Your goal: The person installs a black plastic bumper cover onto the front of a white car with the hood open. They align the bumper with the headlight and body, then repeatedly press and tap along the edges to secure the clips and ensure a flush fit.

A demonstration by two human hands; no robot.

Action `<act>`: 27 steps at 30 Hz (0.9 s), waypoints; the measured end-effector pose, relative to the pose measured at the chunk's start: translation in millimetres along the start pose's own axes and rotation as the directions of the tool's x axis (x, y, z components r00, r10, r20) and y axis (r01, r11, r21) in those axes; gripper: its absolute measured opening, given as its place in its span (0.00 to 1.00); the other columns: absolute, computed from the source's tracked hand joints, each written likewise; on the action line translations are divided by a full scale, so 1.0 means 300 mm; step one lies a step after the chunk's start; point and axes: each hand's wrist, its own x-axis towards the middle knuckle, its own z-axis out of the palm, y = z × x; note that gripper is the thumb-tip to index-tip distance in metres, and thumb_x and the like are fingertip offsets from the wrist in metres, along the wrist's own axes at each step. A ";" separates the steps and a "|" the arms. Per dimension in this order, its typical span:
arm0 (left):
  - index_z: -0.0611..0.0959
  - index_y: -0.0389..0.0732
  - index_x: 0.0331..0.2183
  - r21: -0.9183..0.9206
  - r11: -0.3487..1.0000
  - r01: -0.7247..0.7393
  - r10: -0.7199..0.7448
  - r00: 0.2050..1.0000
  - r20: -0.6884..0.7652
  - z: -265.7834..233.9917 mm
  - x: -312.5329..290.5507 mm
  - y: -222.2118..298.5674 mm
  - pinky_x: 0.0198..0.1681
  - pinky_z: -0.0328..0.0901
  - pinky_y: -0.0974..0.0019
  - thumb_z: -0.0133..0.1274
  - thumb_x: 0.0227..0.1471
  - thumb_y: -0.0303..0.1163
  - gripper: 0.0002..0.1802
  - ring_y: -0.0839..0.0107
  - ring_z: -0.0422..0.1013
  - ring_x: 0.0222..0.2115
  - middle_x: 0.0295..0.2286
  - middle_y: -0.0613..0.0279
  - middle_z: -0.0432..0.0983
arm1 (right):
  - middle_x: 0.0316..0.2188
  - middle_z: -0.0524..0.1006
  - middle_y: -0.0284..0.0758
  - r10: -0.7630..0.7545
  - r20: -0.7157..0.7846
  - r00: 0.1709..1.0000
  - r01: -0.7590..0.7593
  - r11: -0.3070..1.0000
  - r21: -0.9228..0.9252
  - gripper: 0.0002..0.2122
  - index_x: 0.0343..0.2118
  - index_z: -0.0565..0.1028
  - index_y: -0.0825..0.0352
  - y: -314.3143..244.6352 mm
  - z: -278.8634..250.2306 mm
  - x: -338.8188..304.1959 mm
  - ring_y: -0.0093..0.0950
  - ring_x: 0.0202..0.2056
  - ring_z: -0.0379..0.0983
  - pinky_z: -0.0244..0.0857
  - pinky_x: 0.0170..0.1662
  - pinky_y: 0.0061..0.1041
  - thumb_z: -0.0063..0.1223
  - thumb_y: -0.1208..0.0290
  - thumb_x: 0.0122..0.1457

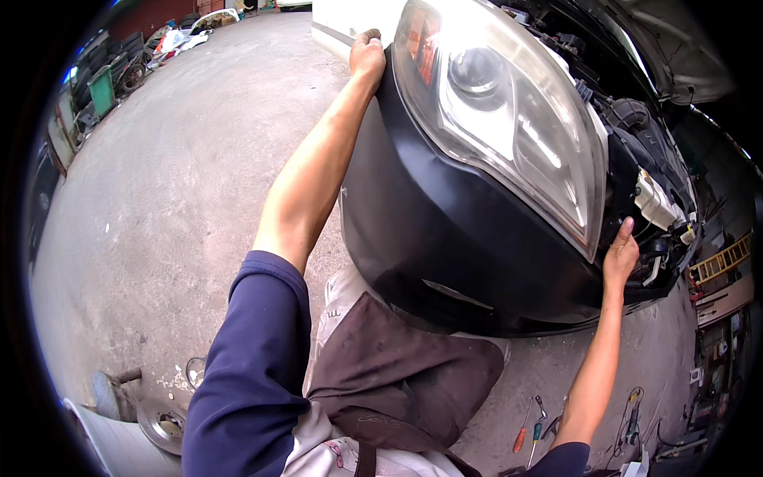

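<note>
A black car bumper (469, 238) curves across the middle, just beneath a large clear headlight (509, 103) with an orange section. My left hand (368, 57) is closed on the bumper's upper left end, beside the white body panel (334, 24). At the other end, my right hand (621, 258) grips the bumper's edge below the headlight's pointed corner. Its thumb shows on top, while the other fingers are mostly hidden. Close to that hand, the open engine bay (628, 119) shows black parts and a whitish plastic tank (656, 203).
On the concrete floor at lower right lie an orange-handled screwdriver (520, 439), a ratchet (541, 407) and a green-handled tool (536, 432). A brake disc (163, 423) is at lower left. A yellow ladder (722, 260) stands at right, a green bin (102, 91) at far left.
</note>
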 end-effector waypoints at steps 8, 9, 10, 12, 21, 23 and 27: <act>0.61 0.33 0.62 0.124 0.984 -0.132 0.097 0.962 0.256 -0.072 -0.493 0.160 0.64 0.51 0.60 0.34 0.66 0.40 0.30 0.51 0.56 0.62 0.60 0.42 0.61 | 0.19 0.69 0.52 0.006 -0.032 0.999 -0.006 1.000 0.001 0.39 0.25 0.72 0.79 0.018 -0.029 0.003 0.47 0.25 0.62 0.63 0.36 0.40 0.29 0.38 0.66; 0.60 0.31 0.62 0.179 0.964 -0.197 0.147 0.955 0.258 -0.076 -0.541 0.172 0.65 0.48 0.60 0.33 0.66 0.40 0.30 0.52 0.53 0.64 0.61 0.42 0.58 | 0.19 0.69 0.52 0.022 -0.024 0.999 -0.022 1.000 0.002 0.39 0.25 0.72 0.78 0.020 -0.026 0.005 0.48 0.25 0.63 0.63 0.36 0.40 0.29 0.38 0.66; 0.59 0.29 0.62 0.228 0.938 -0.260 0.199 0.945 0.260 -0.075 -0.594 0.192 0.66 0.46 0.59 0.33 0.66 0.40 0.31 0.53 0.50 0.65 0.62 0.42 0.55 | 0.19 0.69 0.52 0.036 -0.018 0.999 -0.036 0.999 0.000 0.39 0.25 0.72 0.78 0.023 -0.032 0.011 0.49 0.26 0.63 0.63 0.36 0.41 0.29 0.38 0.66; 0.57 0.25 0.62 0.371 0.851 -0.372 0.266 0.914 0.305 -0.082 -0.715 0.237 0.67 0.39 0.53 0.36 0.66 0.43 0.34 0.51 0.44 0.67 0.64 0.38 0.49 | 0.19 0.70 0.52 0.057 0.028 0.998 -0.057 0.998 -0.013 0.38 0.25 0.73 0.78 0.019 -0.032 0.013 0.53 0.27 0.65 0.63 0.37 0.42 0.30 0.37 0.66; 0.60 0.22 0.60 0.574 0.473 -0.669 0.444 0.743 0.500 0.084 -1.161 0.428 0.66 0.38 0.44 0.52 0.56 0.53 0.47 0.34 0.43 0.64 0.60 0.22 0.47 | 0.24 0.76 0.49 0.122 0.041 0.992 -0.122 0.992 -0.002 0.37 0.24 0.73 0.69 0.027 -0.039 0.003 0.55 0.33 0.71 0.66 0.38 0.44 0.29 0.33 0.63; 0.61 0.23 0.59 0.579 0.441 -0.686 0.476 0.726 0.497 0.119 -1.184 0.440 0.66 0.40 0.44 0.53 0.56 0.52 0.46 0.32 0.44 0.64 0.59 0.20 0.48 | 0.26 0.78 0.46 0.156 0.046 0.987 -0.155 0.988 -0.020 0.37 0.24 0.74 0.67 0.016 -0.050 -0.008 0.54 0.36 0.73 0.67 0.39 0.46 0.28 0.32 0.63; 0.63 0.31 0.61 0.644 0.444 -0.623 0.497 0.769 0.401 0.153 -1.192 0.431 0.65 0.43 0.46 0.50 0.58 0.54 0.42 0.39 0.46 0.65 0.62 0.28 0.49 | 0.23 0.77 0.40 0.167 0.056 0.984 -0.161 0.982 -0.096 0.33 0.24 0.75 0.65 -0.019 -0.071 -0.019 0.45 0.33 0.76 0.68 0.38 0.44 0.32 0.36 0.64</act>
